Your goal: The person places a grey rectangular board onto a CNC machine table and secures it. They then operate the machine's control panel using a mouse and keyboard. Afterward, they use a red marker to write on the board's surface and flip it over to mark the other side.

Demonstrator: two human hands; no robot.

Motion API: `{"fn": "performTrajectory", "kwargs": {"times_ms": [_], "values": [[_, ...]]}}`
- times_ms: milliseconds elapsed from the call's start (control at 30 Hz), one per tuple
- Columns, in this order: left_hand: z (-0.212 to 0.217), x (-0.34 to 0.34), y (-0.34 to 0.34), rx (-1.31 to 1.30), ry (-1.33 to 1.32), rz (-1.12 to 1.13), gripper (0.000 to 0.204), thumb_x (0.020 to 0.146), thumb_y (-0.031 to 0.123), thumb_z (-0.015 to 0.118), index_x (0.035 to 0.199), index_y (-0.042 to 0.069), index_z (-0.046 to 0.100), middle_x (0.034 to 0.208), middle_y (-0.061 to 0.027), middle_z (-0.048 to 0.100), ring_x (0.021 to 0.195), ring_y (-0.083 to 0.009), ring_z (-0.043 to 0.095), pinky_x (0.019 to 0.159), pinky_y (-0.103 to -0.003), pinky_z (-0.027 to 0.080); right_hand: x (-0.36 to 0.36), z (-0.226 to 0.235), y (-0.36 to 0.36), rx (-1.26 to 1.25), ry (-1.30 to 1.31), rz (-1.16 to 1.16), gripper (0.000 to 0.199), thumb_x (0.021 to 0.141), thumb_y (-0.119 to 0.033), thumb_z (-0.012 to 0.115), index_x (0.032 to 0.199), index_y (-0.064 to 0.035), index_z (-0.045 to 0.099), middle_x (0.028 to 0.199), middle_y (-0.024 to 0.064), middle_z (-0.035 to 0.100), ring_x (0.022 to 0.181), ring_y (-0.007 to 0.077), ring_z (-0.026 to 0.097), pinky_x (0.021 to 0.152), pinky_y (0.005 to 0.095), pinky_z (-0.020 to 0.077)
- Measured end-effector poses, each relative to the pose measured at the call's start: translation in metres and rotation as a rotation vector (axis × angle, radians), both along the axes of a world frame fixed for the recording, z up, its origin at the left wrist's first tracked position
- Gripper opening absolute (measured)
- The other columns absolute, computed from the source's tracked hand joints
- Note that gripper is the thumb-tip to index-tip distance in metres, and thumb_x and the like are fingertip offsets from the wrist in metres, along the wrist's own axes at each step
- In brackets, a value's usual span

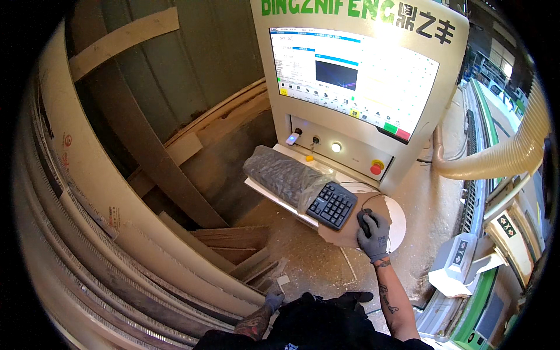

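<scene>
In the head view, the right hand (pixel 375 238), in a grey glove, is curled over a black computer mouse (pixel 365 214), holding it just to the right of the black computer keyboard (pixel 332 204). The mouse sits on a brown mat (pixel 344 234), which reaches along the keyboard's near side. A dusty plastic cover (pixel 280 174) lies over the keyboard's left part (its right end, with the number pad, shows bare). Beyond the keyboard stands a lit control monitor (pixel 350 76), with a red emergency-stop button (pixel 377 167) below it. The left hand (pixel 273 301), also gloved, is well nearer the body than the keyboard, beside upright stacked panels (pixel 192 265); I cannot tell whether it grips anything.
</scene>
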State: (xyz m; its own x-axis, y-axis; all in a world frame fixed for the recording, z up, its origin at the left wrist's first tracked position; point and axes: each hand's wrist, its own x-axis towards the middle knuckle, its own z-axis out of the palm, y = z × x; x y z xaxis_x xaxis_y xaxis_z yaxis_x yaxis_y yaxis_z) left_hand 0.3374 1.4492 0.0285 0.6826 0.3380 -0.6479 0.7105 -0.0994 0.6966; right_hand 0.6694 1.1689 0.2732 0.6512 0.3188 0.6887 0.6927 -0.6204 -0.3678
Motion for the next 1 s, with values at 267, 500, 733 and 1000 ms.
{"fn": "performTrajectory", "kwargs": {"times_ms": [267,500,733,1000], "values": [[-0.041,-0.015,0.009,0.143,-0.067,0.012,0.026,0.093,0.022,0.063,0.099,-0.001,0.073,0.084,-0.0102,0.070,0.076,-0.0207,0.072,0.070,-0.037,0.058,-0.002,0.005,0.008,-0.001,-0.011,0.016,0.048,0.073,-0.011,0.076,0.120,-0.0099,0.066,0.121,0.0187,0.063,0.109,0.0392,0.060,0.095,0.0509,0.0478],[-0.076,-0.017,0.009,0.134,-0.116,0.055,0.022,0.090,0.022,0.063,0.089,0.003,0.074,0.075,-0.0097,0.070,0.067,-0.0189,0.065,0.064,-0.037,0.053,-0.002,0.007,0.009,0.002,0.006,0.018,0.047,0.074,-0.013,0.077,0.120,-0.0091,0.067,0.122,0.0194,0.063,0.110,0.0399,0.060,0.095,0.0512,0.0473],[-0.070,-0.017,0.016,0.231,-0.146,-0.051,0.027,0.090,0.027,0.065,0.096,0.003,0.075,0.082,-0.0141,0.073,0.076,-0.0230,0.071,0.072,-0.039,0.056,-0.002,0.005,0.013,0.017,0.010,0.023,0.046,0.075,-0.013,0.077,0.120,-0.0090,0.068,0.123,0.0197,0.063,0.112,0.0406,0.060,0.097,0.0517,0.0474],[-0.072,-0.013,0.014,0.205,-0.074,-0.099,0.032,0.091,0.032,0.063,0.106,0.008,0.077,0.091,-0.0167,0.076,0.082,-0.0282,0.074,0.077,-0.042,0.058,0.000,0.000,0.012,0.060,0.013,-0.038,0.047,0.077,-0.013,0.077,0.123,-0.0080,0.068,0.123,0.0209,0.064,0.114,0.0407,0.060,0.100,0.0505,0.0468]]}}
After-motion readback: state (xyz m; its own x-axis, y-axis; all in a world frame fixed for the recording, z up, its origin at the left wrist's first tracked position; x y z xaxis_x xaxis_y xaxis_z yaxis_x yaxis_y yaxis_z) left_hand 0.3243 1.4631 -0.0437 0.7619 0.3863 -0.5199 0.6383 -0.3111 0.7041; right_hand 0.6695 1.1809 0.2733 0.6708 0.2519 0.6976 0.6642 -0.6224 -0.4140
